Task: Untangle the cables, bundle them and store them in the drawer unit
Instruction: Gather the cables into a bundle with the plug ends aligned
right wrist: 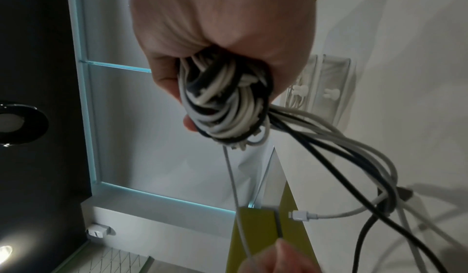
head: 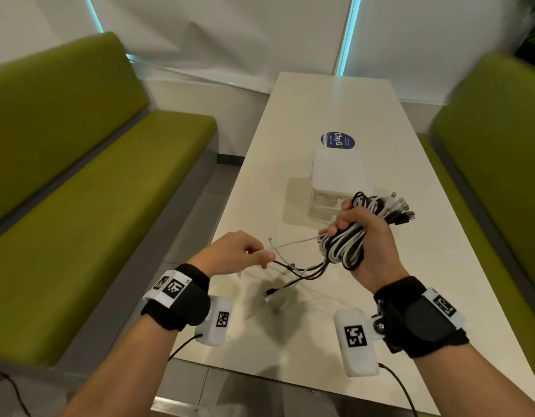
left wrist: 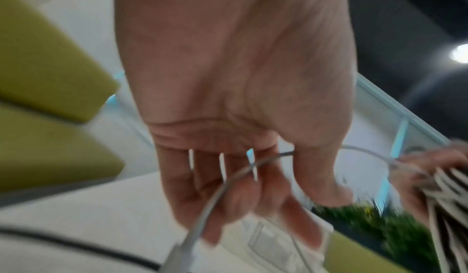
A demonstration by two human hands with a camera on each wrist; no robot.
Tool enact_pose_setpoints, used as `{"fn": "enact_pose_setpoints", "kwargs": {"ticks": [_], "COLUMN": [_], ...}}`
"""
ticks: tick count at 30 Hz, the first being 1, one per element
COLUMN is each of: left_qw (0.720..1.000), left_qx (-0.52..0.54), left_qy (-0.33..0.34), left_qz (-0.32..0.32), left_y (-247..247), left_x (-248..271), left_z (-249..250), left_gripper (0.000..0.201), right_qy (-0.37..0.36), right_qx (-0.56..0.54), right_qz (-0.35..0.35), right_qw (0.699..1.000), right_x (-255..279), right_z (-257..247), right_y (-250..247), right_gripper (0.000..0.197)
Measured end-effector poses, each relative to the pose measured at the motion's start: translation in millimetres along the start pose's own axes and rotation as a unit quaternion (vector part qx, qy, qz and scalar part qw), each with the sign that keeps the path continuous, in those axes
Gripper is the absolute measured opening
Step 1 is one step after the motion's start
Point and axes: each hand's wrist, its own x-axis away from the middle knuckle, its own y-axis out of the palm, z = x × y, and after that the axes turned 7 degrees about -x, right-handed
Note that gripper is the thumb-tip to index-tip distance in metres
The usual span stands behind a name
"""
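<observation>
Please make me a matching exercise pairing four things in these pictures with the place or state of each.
Things:
1. cable bundle
2. white cable
3. drawer unit
4. round sticker

Places or states:
A. flat on the table, beyond the unit
B. gripped in the right hand
C. stands on the table
D. pinched by the left hand

Pairs: 1-B, 2-D, 3-C, 4-A
</observation>
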Motion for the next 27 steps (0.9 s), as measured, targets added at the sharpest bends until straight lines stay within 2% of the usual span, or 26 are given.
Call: {"fn": "enact_pose_setpoints", "kwargs": {"ticks": [1, 3, 5, 8, 10, 11, 12, 14, 16, 18, 20, 22, 23, 25, 27], "left_qw": [0.999, 0.996, 0.997, 0.997, 0.991, 0.988, 0.987, 0.982, 0.958, 0.926, 0.915, 0.922, 0.934, 0.958, 0.963], "left_qx": [-0.039, -0.066, -0.065, -0.065, -0.043, -0.007, 0.044, 0.145, 0.258, 0.355, 0.384, 0.370, 0.335, 0.253, 0.234], "left_qy": [0.007, 0.015, -0.001, -0.002, 0.042, 0.068, 0.089, 0.112, 0.121, 0.130, 0.124, 0.115, 0.116, 0.117, 0.111], "left_qz": [-0.015, -0.049, -0.044, 0.041, 0.123, 0.138, 0.125, 0.052, -0.005, -0.015, 0.005, 0.023, 0.039, 0.073, 0.079], "left_y": [0.6, -0.8, -11.3, -22.7, -14.4, -5.4, 5.7, 32.5, 56.5, 70.6, 76.9, 77.3, 77.2, 76.0, 73.0], "left_x": [-0.5, 0.8, 6.9, 16.9, 20.5, 20.2, 18.3, 8.3, -4.7, -13.6, -18.4, -19.4, -20.0, -19.9, -19.4], "left_z": [3.5, 8.5, 13.1, 23.5, 38.2, 46.0, 53.3, 63.7, 70.4, 76.2, 83.3, 89.9, 90.5, 89.7, 86.4], "left_gripper": [0.025, 0.038, 0.041, 0.046, 0.063, 0.074, 0.086, 0.109, 0.121, 0.116, 0.095, 0.070, 0.064, 0.059, 0.054], "right_qy": [0.001, -0.005, -0.019, -0.028, -0.031, -0.035, -0.036, -0.030, -0.021, -0.019, -0.026, -0.026, -0.020, -0.001, 0.026], "right_qx": [0.005, 0.029, 0.058, 0.074, 0.076, 0.078, 0.081, 0.078, 0.066, 0.053, 0.051, 0.055, 0.056, 0.059, 0.048], "right_qz": [0.000, -0.002, -0.002, 0.004, 0.005, 0.003, 0.001, -0.004, -0.005, 0.001, 0.000, -0.013, -0.019, -0.026, -0.028], "right_qw": [1.000, 1.000, 0.998, 0.997, 0.997, 0.996, 0.996, 0.996, 0.998, 0.998, 0.998, 0.998, 0.998, 0.998, 0.998], "right_x": [0.4, 2.0, 3.1, 3.2, 2.6, 2.6, 2.6, 4.2, 6.1, 7.7, 8.2, 8.6, 9.0, 10.3, 11.4], "right_z": [3.9, 9.3, 11.1, 11.6, 11.5, 11.6, 11.8, 11.4, 11.1, 10.8, 8.9, 6.0, 4.5, 2.8, 4.5], "right_y": [0.1, -0.9, -3.6, -6.2, -5.0, -4.1, -3.0, -1.8, -1.2, -1.0, -1.4, -1.9, -1.7, -0.7, 0.2], "right_gripper": [0.013, 0.013, 0.013, 0.016, 0.016, 0.015, 0.015, 0.015, 0.017, 0.016, 0.013, 0.011, 0.010, 0.006, 0.007]}}
